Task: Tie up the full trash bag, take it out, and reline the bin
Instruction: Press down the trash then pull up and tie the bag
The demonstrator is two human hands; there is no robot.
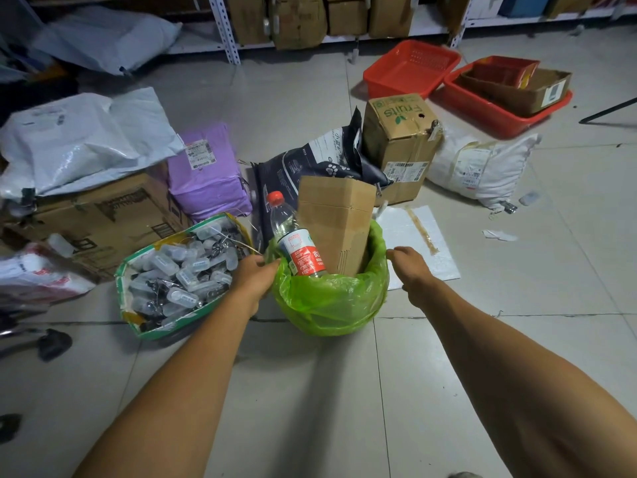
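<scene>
Both forearms reach forward, left hand (253, 276) and right hand (410, 265) pinching the green trash bag (327, 301) rim.

The green trash bag (331, 301) drapes over the bin and hides it completely. The bottle (297, 241) and folded cardboard (336, 222) sink out of sight inside. The left hand's (253, 276) fingertips vanish behind the bag's rim. Shelf boxes (300, 19) are cut off at the top.

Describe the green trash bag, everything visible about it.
The green trash bag is thin, translucent, crinkled plastic lining a bin, its edge folded down over the rim. It is untied and overfull: a water bottle and a folded cardboard box stick out. The left hand touches its left edge; the right hand its right edge.
</scene>
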